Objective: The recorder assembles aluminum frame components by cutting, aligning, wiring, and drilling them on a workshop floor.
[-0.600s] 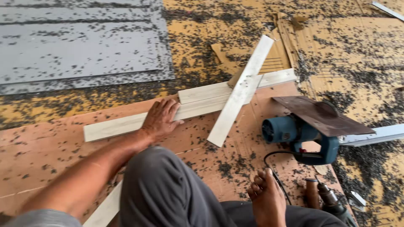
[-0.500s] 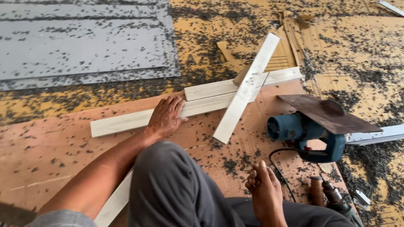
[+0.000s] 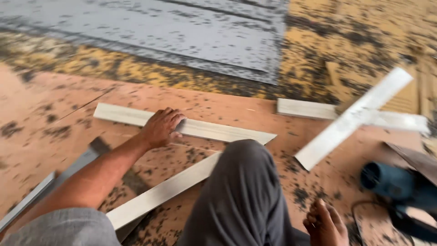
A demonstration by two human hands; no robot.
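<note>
My left hand [image 3: 161, 127] lies on a long white strip [image 3: 214, 131] that rests flat on the brown board [image 3: 59, 105], with the fingers curled over its far edge. A second white strip [image 3: 159, 193] runs diagonally under my raised knee in grey trousers [image 3: 241, 191]. Further right, two more white strips lie crossed [image 3: 353, 119]. My bare foot [image 3: 325, 225] shows at the bottom. My right hand is out of sight.
A blue power tool [image 3: 396, 187] with a dark cord [image 3: 359, 218] sits at the right edge. Grey sheets [image 3: 182, 27] lie at the back. A thin metal strip [image 3: 27, 200] lies at the left. Dark shavings litter the floor.
The view has swung left and closer. My left hand has slid the strip it holds leftward, so its end now lies apart from the crossed strips.
</note>
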